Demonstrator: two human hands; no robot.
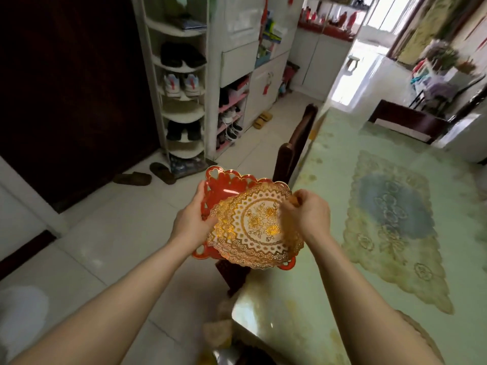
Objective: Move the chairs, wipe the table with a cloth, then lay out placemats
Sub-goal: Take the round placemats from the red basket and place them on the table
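Observation:
I hold a red openwork tray (224, 188) with a stack of gold lace-pattern placemats (253, 233) lying in it, out over the floor just left of the table. My left hand (195, 214) grips the tray's left rim. My right hand (308, 212) pinches the right edge of the top placemat. The table (329, 272) has a pale green glossy top and stretches away on my right. A larger lace mat with a blue centre (390, 227) lies flat on it.
A dark wooden chair (297, 143) stands against the table's left side, another chair (405, 119) at the far end. White shoe shelves (181, 101) line the left wall, with slippers (147, 175) on the tiled floor.

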